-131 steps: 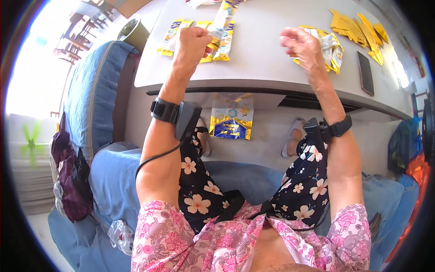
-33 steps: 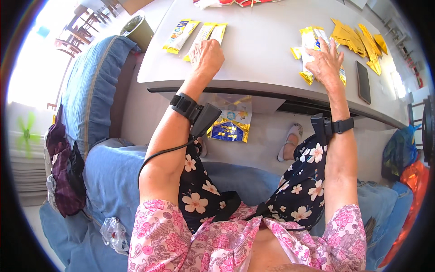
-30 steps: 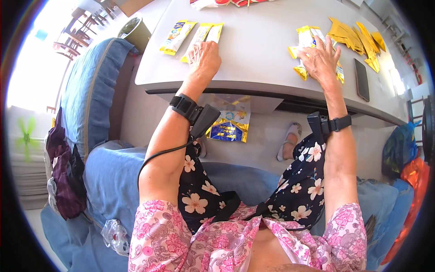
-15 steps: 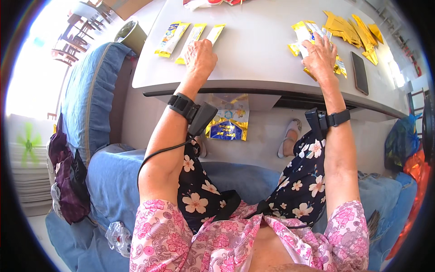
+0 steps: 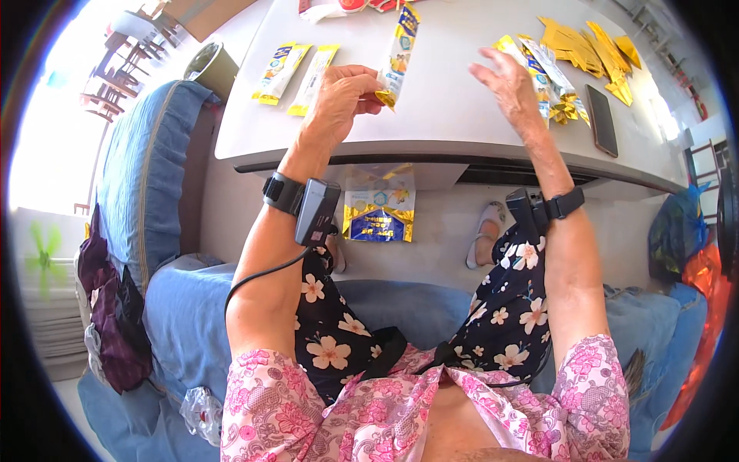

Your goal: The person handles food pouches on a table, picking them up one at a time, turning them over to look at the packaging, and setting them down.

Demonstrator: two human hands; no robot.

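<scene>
My left hand [image 5: 335,100] pinches the bottom end of a slim white, blue and yellow packet [image 5: 399,55] between thumb and fingers, holding it up off the table. To the left of that hand, two similar packets, a left one [image 5: 281,73] and a right one [image 5: 315,80], lie side by side on the white table [image 5: 439,115]. My right hand [image 5: 509,86] hovers with fingers apart and nothing in them. Just right of it lies a loose pile of the same packets [image 5: 548,68], partly hidden by the hand.
Folded gold strips [image 5: 577,48] lie at the far right, with a dark phone [image 5: 602,121] nearer. Red and white items [image 5: 354,6] sit at the far edge. Under the table is a printed pouch [image 5: 379,204]. A bin [image 5: 213,68] stands left, beyond the denim-covered seat [image 5: 154,169].
My left hand has lifted the rightmost of the three packets in the row off the table. My right hand has come off the pile and moved left, its fingers spread.
</scene>
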